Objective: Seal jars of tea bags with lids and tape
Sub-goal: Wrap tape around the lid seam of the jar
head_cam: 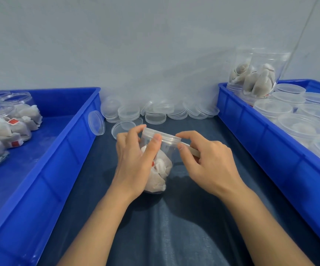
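1. The jar (158,166) sits in the middle of the dark cloth (184,217), between the two blue bins, tilted a bit toward the person, and stuffed with tea bags (160,169). The lid (161,136) is already on top.
2. The left hand (134,160) wraps around the jar, thumb up against the lid's rim. That's the anchor, so it should grip firm enough that the jar doesn't roll on the soft cloth.
3. The right hand (207,162) pinches something thin and pale right at the lid's edge, probably a strip of tape (191,149), though it's mostly hidden so hard to say for sure.
4. Looks like the taping step, with the lid seated and the seam about to be covered. Best bet: keep the strip level with the joint where lid meets jar, press one end down first, then smooth it around.
5. Clear plastic is slippery and a bit flexy, so squeezing too hard could pop the lid crooked.
6. Spare lids (155,112) are piled at the back wall, open jars wait in the left bin (59,150), and lidded ones fill the right bin (270,141).
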### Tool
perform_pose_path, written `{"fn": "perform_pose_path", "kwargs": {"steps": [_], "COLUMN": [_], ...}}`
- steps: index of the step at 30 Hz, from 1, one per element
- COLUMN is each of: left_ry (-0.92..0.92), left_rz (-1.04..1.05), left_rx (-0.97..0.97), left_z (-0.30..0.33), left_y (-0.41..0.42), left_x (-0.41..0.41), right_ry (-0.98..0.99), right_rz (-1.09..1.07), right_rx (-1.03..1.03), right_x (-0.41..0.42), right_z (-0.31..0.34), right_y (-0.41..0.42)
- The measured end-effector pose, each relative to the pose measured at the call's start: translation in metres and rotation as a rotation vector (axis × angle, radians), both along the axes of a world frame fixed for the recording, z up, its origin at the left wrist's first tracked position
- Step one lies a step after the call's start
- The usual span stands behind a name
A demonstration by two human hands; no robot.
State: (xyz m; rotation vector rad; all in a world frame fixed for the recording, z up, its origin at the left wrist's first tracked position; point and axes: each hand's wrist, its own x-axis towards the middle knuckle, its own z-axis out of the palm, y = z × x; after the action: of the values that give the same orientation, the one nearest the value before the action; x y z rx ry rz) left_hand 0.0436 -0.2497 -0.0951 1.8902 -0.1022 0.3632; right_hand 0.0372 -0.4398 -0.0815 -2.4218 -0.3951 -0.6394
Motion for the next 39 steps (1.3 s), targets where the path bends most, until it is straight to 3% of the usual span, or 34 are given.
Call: {"fn": "perform_pose_path", "kwargs": {"steps": [6,13,21,39], "left_ry": [-0.136,-0.065,0.005,0.002], "left_rz": [0.188,0.213,0.203,0.076], "left_rx": [0.178,0.363,0.206,0.005], "left_z": [0.001,0.004,0.002,0.0], "left_y": [-0.004,-0.013,-0.003,-0.001], "left_x": [-0.007,-0.01,-0.004,-0.001], "right_ry": [-0.062,-0.087,0.056,0.014], "right_rz": [-0.031,-0.033,0.121,0.02], "right_rx": [-0.015,-0.015,0.028,-0.04], "right_x": [-0.003,-0.007,-0.004,0.004], "right_z": [0.0,-0.001,0.001,0.0], "right_y": [0.007,0.015,0.005,-0.004]}}
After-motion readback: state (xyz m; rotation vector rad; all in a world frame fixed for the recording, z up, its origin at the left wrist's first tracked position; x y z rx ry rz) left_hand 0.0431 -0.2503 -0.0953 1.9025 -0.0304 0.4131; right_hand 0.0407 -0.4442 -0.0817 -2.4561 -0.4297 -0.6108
